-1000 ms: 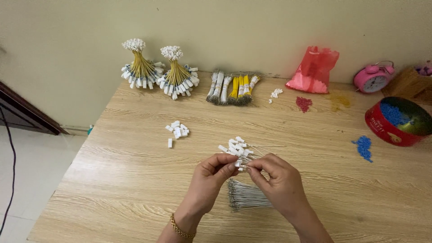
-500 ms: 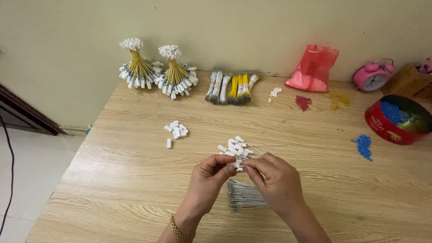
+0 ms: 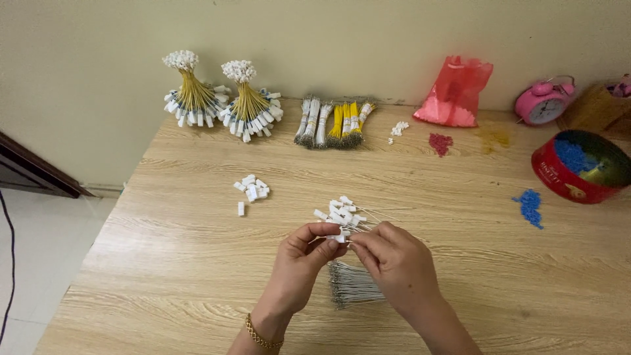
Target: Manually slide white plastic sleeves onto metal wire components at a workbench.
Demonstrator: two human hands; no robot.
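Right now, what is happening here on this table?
A person's left hand and right hand pinch a small white connector between their fingertips, above a bundle of thin white wires on the wooden table. More wired white connectors lie just behind the hands. Finished yellow wire bundles stand by the wall.

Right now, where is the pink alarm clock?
In the head view, the pink alarm clock stands at the far right of the wooden table, against the wall, between the red plastic bag and a brown basket, behind the round red tin.
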